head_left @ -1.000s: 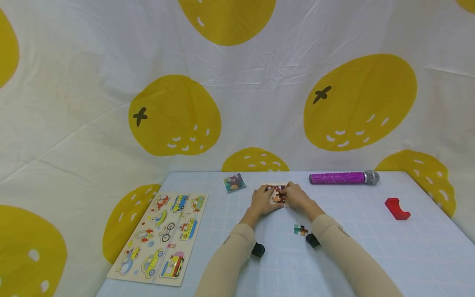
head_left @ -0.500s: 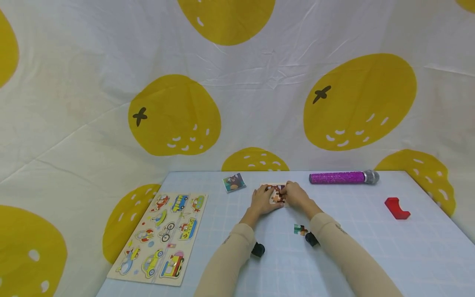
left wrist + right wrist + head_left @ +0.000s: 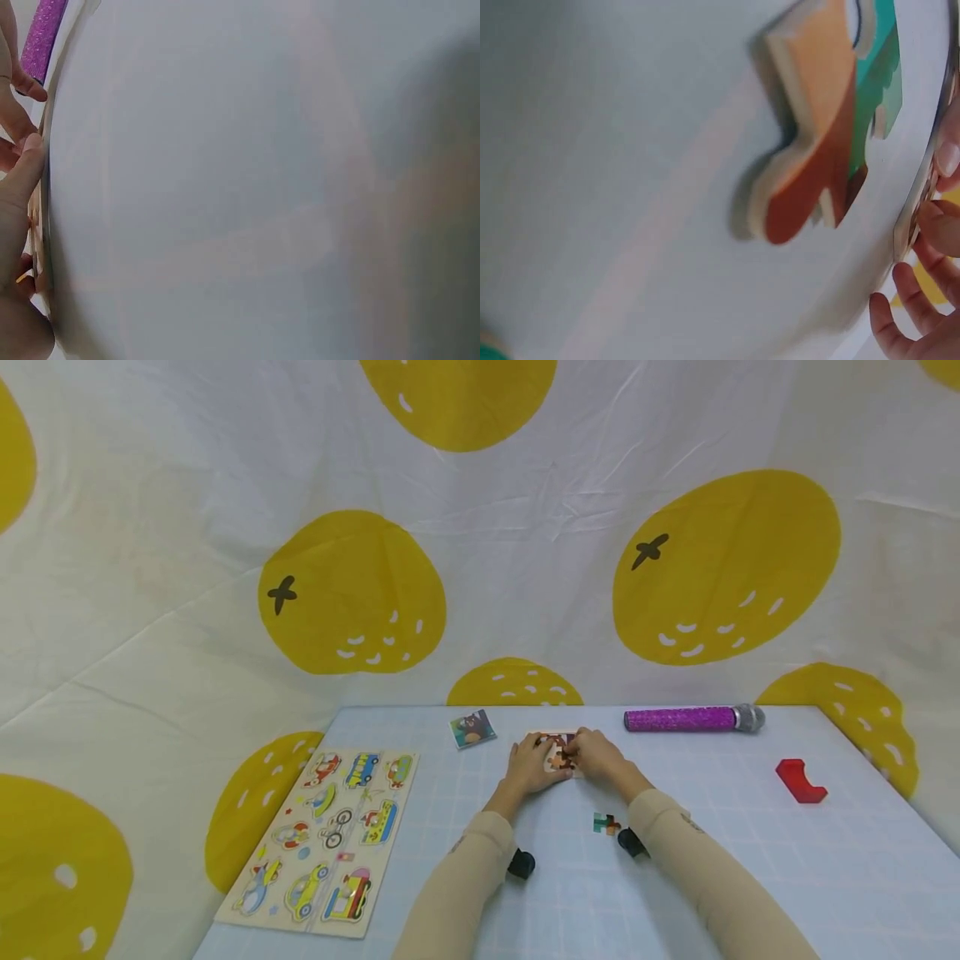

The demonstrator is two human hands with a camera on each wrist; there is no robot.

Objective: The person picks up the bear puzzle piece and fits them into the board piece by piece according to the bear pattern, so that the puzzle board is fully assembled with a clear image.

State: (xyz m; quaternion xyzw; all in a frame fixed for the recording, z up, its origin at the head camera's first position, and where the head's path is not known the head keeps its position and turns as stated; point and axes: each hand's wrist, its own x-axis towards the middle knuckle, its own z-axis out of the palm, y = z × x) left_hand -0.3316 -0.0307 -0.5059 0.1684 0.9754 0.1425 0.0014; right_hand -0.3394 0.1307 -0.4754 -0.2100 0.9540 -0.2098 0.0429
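A small jigsaw board (image 3: 555, 732) with brown and orange pieces lies at the back middle of the table. My left hand (image 3: 528, 765) holds it from the left, thumb along the near edge and fingers at the far side. My right hand (image 3: 600, 756) bends over its right part, fingertips at a dark brown piece, which they largely hide. In the left wrist view, my left thumb (image 3: 27, 166) lies by the board's edge, close to the right fingers. Joined loose puzzle pieces (image 3: 810, 139), green, orange and brown, lie nearer me on the table, large in the right wrist view.
At left lies a wooden vehicle puzzle board (image 3: 318, 843). A bear picture card (image 3: 473, 729) is at the back. Towards the right are a purple microphone (image 3: 682, 720) and a red block (image 3: 801, 782) with a curved notch. A fruit-patterned cloth (image 3: 525, 568) hangs behind the table.
Both hands stay at the jigsaw board, with only slight shifts of the right hand and forearm. The other things on the table keep their places.
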